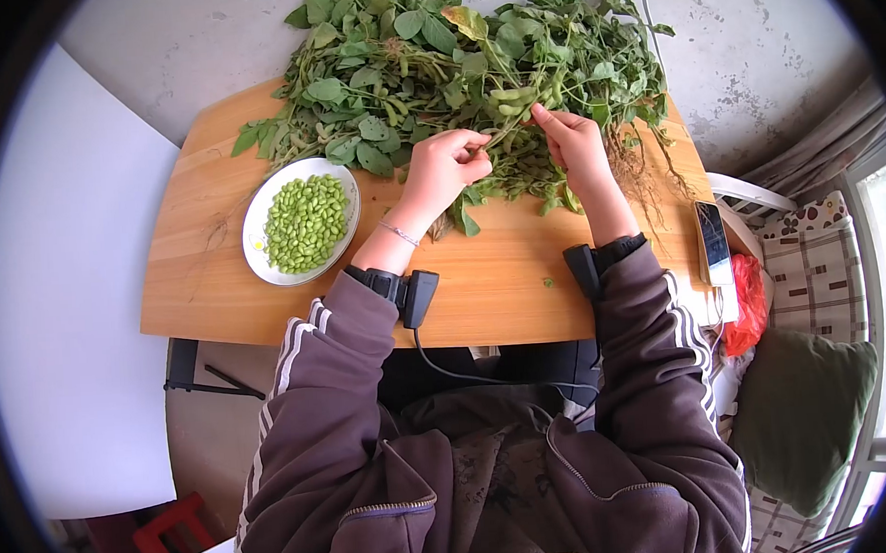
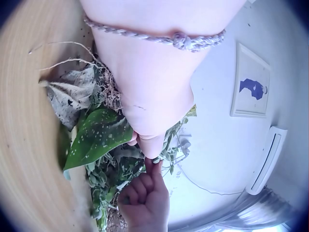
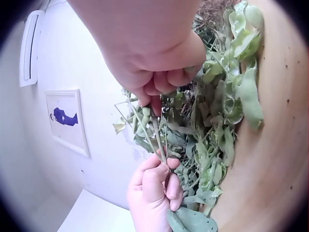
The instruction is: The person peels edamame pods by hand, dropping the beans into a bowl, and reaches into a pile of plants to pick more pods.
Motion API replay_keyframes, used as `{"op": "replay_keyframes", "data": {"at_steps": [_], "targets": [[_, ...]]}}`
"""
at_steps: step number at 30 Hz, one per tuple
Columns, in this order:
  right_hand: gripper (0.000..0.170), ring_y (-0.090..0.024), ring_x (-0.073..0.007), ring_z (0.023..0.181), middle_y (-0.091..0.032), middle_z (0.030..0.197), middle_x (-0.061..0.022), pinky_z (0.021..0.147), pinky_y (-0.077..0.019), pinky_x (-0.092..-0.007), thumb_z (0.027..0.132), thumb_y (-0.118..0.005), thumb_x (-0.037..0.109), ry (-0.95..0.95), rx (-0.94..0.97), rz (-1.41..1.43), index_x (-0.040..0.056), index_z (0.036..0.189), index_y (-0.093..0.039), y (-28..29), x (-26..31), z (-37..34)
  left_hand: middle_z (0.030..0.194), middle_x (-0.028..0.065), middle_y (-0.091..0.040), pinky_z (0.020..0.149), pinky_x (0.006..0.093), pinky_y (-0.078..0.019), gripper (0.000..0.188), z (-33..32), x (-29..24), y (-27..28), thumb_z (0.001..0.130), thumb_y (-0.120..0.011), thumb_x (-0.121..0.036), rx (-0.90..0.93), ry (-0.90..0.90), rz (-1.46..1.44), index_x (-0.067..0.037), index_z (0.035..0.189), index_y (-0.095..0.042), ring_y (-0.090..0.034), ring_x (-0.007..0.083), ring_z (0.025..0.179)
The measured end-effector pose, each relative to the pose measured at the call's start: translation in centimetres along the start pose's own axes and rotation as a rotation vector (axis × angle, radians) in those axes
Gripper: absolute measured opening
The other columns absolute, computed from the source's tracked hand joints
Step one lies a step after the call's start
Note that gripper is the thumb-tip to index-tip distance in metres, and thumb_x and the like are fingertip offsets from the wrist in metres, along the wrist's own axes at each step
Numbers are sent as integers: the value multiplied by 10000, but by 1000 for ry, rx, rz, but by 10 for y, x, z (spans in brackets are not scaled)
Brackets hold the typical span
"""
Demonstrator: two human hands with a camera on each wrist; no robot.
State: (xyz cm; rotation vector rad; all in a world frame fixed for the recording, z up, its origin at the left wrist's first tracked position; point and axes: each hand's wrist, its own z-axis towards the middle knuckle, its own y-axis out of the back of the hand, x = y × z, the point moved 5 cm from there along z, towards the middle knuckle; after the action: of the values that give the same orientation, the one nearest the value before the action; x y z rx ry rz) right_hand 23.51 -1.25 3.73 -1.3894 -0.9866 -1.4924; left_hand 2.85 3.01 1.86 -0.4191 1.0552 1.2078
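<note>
My left hand (image 1: 445, 171) pinches a green soybean stem (image 3: 158, 137) between thumb and curled fingers over the front of a heap of soybean plants (image 1: 383, 89). Across from it, my right hand (image 1: 575, 147) has its thumb and finger pinched on the upper part of the same stem, beside green pods (image 1: 514, 101). The pinched spot is partly hidden by the fingers. Split and flat pods (image 3: 248, 92) lie below the hands at the tabletop. Left of my left hand, a white plate (image 1: 251, 224) holds many shelled green soybeans (image 1: 305, 224).
The plants cover the back of the wooden table (image 1: 505, 303), with brown roots (image 1: 638, 171) trailing at the right. A phone (image 1: 713, 242) lies at the right edge near a red plastic bag (image 1: 750, 305). A cable runs from the left wrist camera (image 1: 419, 298) across the lap.
</note>
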Motion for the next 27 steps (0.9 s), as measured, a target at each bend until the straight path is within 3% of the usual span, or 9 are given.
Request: {"op": "replay_keyframes", "data": {"at_steps": [4, 7, 13, 19, 22, 27], "targets": [[369, -313, -24, 453, -397, 544, 85, 432, -207, -226, 954, -674, 358, 2, 11, -24, -5, 929, -740, -1, -1, 0, 885, 55, -723, 606, 194, -520, 283, 0, 1, 0, 823, -716, 13, 7, -34, 31, 18, 1105, -688, -667, 50, 701], [355, -338, -32, 484, -394, 611, 75, 433, -198, -223, 1010, -583, 356, -31, 130, 31, 16, 955, -668, -6, -4, 1, 898, 58, -732, 610, 196, -527, 289, 1, -2, 2, 821, -719, 13, -23, -39, 92, 15, 1109, -687, -678, 61, 718], [314, -376, -73, 508, -438, 671, 26, 422, -227, -230, 1058, -469, 302, -156, 298, 323, 17, 991, -582, -20, 4, -10, 858, 49, -711, 656, 208, -532, 290, 1, 3, 2, 776, -754, 12, -54, 66, -18, 1, 1061, -704, -674, 67, 713], [236, -389, -67, 527, -450, 688, 8, 406, -223, -212, 1063, -452, 230, -250, 358, 531, 13, 1059, -543, -21, -1, -10, 870, 47, -714, 660, 207, -536, 285, 1, 2, 2, 783, -752, 10, -46, 86, -37, 10, 1063, -702, -681, 66, 737], [202, -398, -47, 570, -442, 707, 23, 405, -218, -200, 1059, -461, 198, -295, 279, 609, 19, 1098, -545, -26, -1, -10, 874, 47, -715, 656, 205, -534, 286, 1, 1, 2, 786, -750, 11, -46, 95, -17, 10, 1067, -702, -680, 63, 738], [163, -339, -29, 572, -400, 694, 73, 416, -198, -198, 1048, -482, 177, -319, 316, 636, 38, 1064, -564, -23, -11, -5, 877, 45, -726, 602, 201, -528, 290, 1, 5, 1, 816, -726, -4, -42, 59, 17, 4, 1104, -696, -670, 58, 701]]}}
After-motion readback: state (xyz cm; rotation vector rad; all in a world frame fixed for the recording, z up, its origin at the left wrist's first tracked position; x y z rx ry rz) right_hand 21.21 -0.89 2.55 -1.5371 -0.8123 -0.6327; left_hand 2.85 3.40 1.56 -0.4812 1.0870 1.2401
